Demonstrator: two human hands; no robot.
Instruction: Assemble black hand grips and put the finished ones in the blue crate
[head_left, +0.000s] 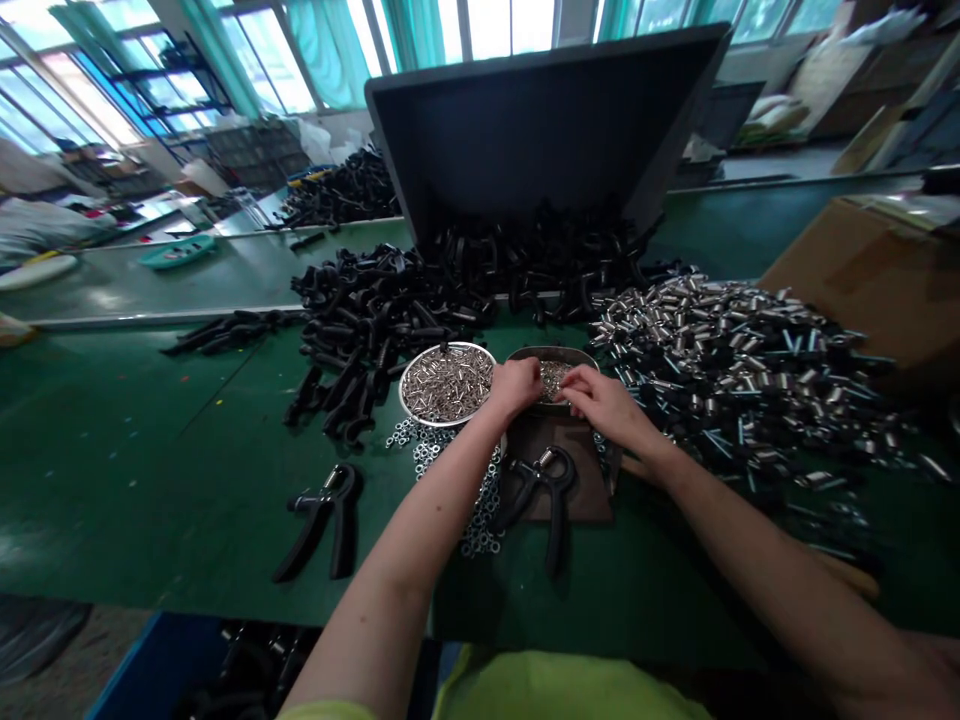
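My left hand (517,384) is curled at the left edge of an oval metal tin (561,352); what its fingers hold, if anything, is hidden. Over the right side of that tin, my right hand (606,402) has thumb and fingers drawn together among small metal parts. Just below both hands, a black hand gripper with a spring (557,500) lies across a brown board (592,507). Left of my left hand is a round dish (403,398) full of small metal pins. Loose hex nuts (480,530) spill beside and under my left forearm.
Another hand gripper (343,525) lies on the green table (150,500) to the left. Black handles (375,310) are heaped behind, below a tilted grey bin (547,140). Springs and bolts (720,370) pile up at right, near a cardboard box (862,280).
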